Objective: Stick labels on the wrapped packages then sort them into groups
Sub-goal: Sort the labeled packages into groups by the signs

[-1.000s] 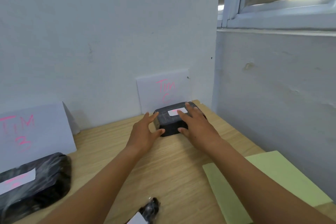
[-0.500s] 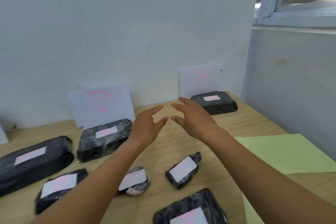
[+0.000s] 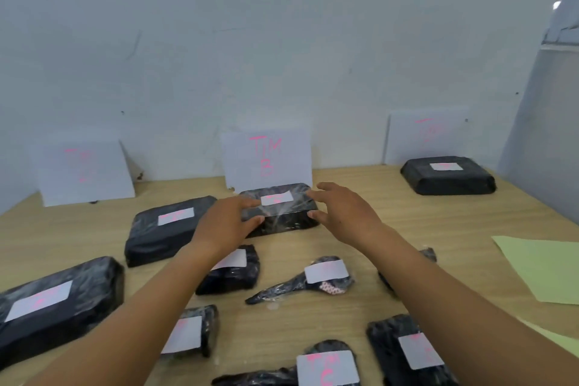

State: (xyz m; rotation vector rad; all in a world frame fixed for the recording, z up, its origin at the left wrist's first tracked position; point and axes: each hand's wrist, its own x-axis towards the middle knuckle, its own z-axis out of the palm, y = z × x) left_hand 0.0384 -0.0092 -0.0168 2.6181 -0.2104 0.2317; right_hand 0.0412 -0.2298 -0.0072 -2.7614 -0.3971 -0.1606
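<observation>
On your left, the long package point(image 3: 56, 304) and the second package point(image 3: 163, 229) lie labelled, neither squarely before the left sign point(image 3: 83, 172). In the middle, your left hand point(image 3: 228, 222) and right hand point(image 3: 344, 216) flank the middle package point(image 3: 279, 208) before the middle sign point(image 3: 266, 160), fingers spread and released; contact is unclear. Rightward, the right package point(image 3: 448, 175) sits before the right sign point(image 3: 429, 135). Labelling looks finished; most sorting remains, with the small packages point(image 3: 238, 276) loose on the desk point(image 3: 454, 229).

glossy plastic-wrapped package point(image 3: 282, 210), wood-grain table point(image 3: 360, 229)

Pink "TIM 3" on the middle paper sign point(image 3: 266, 160); pink "C" on the front label point(image 3: 327, 368).
</observation>
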